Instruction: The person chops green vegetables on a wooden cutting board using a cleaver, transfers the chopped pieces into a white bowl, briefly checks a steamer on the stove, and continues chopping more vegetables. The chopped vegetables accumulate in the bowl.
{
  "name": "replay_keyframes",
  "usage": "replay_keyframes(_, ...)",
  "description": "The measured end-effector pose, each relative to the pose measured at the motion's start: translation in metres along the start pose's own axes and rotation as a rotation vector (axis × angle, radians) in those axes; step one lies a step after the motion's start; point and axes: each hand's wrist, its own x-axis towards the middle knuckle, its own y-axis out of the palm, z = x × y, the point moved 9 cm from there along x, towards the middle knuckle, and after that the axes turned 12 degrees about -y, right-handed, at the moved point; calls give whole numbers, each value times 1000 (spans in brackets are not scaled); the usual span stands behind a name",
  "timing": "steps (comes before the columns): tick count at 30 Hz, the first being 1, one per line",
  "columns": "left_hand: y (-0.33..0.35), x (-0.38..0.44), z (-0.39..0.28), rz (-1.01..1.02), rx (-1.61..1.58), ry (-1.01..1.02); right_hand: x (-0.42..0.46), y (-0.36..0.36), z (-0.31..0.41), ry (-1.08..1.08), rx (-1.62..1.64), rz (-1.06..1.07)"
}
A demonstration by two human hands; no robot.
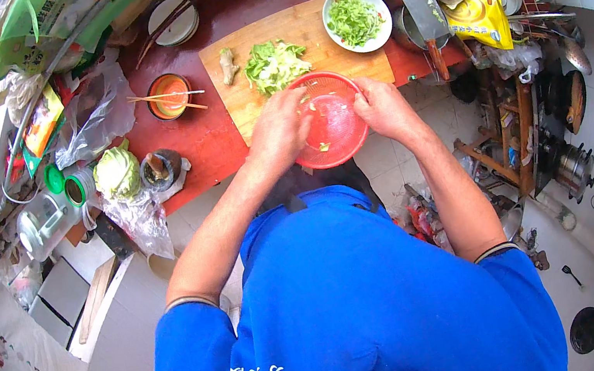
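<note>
A red plastic colander [335, 146] is tilted over the near edge of the table, with a few scraps of leaf in it. My right hand [387, 108] grips its right rim. At the left side of the colander is my left hand [281, 126], fingers apart and reaching over the rim, with nothing seen in them. Just beyond, a heap of chopped green leaves [275, 65] lies on the wooden cutting board [293, 21], beside a piece of ginger root [229, 66]. A white bowl of shredded greens [356, 19] stands at the board's right.
A cleaver [422, 5] rests across a metal pot [412, 30] on the right. Chopsticks lie over an orange-lined bowl [168, 97] to the left. Nearer are a cabbage [118, 171] and a mortar [160, 170] with its pestle. Stacked plates [173, 20] stand behind.
</note>
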Motion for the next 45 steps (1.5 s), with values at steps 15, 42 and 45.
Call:
replay_keyframes(15,50,29,-26,296,166,59,9,-38,-3,-215,-194,-376)
replay_keyframes(42,59,65,5,24,167,-43,5,-34,-25,-85,-390,-276)
replay_keyframes(45,84,69,-7,78,386,-11,6,-32,-18,-101,-348,-279)
